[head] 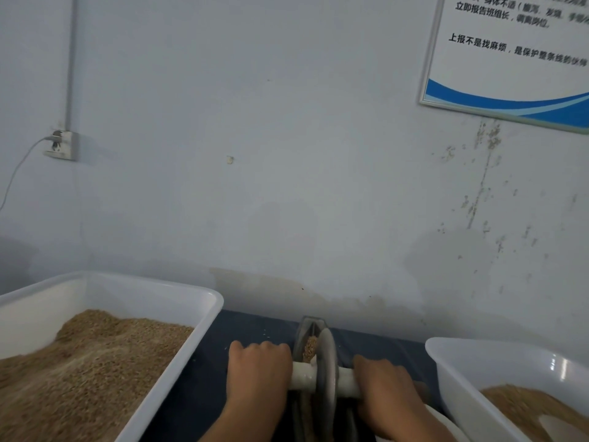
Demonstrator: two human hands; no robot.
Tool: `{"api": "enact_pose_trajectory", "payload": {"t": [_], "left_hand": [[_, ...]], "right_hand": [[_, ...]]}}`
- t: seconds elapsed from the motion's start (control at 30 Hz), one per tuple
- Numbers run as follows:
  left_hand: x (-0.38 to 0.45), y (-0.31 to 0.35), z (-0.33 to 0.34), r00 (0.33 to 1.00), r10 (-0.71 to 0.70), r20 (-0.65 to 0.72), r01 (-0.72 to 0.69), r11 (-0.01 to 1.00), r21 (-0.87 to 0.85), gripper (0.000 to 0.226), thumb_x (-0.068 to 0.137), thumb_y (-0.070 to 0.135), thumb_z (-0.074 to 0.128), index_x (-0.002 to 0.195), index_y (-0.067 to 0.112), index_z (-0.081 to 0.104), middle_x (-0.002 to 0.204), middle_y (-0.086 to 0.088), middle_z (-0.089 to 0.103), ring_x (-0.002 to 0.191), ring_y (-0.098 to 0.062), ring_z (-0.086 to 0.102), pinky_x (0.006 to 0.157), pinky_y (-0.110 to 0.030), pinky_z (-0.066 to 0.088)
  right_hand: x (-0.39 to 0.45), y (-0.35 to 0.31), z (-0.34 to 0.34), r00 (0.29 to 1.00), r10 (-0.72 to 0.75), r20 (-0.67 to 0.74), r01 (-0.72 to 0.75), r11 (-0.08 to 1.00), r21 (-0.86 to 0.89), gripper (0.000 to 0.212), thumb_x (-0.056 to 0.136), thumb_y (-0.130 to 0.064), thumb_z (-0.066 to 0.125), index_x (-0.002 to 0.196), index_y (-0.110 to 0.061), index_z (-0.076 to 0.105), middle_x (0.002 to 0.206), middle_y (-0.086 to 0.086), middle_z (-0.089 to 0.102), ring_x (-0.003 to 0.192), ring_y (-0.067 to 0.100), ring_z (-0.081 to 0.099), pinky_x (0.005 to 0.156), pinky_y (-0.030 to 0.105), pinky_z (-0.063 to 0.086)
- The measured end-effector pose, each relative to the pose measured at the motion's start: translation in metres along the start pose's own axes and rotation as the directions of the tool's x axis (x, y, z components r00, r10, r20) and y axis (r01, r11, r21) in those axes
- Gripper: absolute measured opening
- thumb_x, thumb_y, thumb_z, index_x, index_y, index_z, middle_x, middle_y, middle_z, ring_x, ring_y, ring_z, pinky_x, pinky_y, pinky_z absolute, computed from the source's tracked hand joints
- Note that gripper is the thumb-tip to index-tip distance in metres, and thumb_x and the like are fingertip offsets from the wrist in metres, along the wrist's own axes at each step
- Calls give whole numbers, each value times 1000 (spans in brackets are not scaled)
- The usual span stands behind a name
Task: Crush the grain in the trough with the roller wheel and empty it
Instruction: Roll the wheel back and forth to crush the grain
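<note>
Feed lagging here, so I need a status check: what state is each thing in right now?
left hand: grips the axle left of the wheel
right hand: grips the axle on the right
roller wheel: upright in the trough
trough: grain at the far end
left tub: heaped with grain
right tub: partly filled

Wall socket [62, 145], poster [510, 55], seemingly blue tablecloth [248, 330].
</note>
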State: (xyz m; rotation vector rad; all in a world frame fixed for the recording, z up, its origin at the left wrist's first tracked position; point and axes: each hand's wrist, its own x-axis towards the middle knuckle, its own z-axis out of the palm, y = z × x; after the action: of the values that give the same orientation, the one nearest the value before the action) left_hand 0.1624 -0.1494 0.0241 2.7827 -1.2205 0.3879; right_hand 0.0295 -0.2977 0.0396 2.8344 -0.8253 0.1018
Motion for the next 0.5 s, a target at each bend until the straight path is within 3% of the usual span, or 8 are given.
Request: {"api": "enact_pose_trajectory", "payload": {"t": [0.3,0.5], "left_hand": [[19,-2,10,998,-35,-60,34,999,-18,18,87,23,63,104,26,57,100,3,64,89,-19,61,76,-37,32],[32,-4,13,995,-50,-84,51,999,1,17,87,21,61,103,27,58,98,3,64,88,-19,61,76,-37,31]], "right_hand": [[35,1,-2,994,42,105,-39,999,-33,43,81,-27,72,121,-23,57,124,6,63,114,28,61,90,33,46],[52,1,1,996,62,59,-57,996,-75,40,86,-21,68,125,-20,58,129,9,61,118,30,59,95,34,45]]}}
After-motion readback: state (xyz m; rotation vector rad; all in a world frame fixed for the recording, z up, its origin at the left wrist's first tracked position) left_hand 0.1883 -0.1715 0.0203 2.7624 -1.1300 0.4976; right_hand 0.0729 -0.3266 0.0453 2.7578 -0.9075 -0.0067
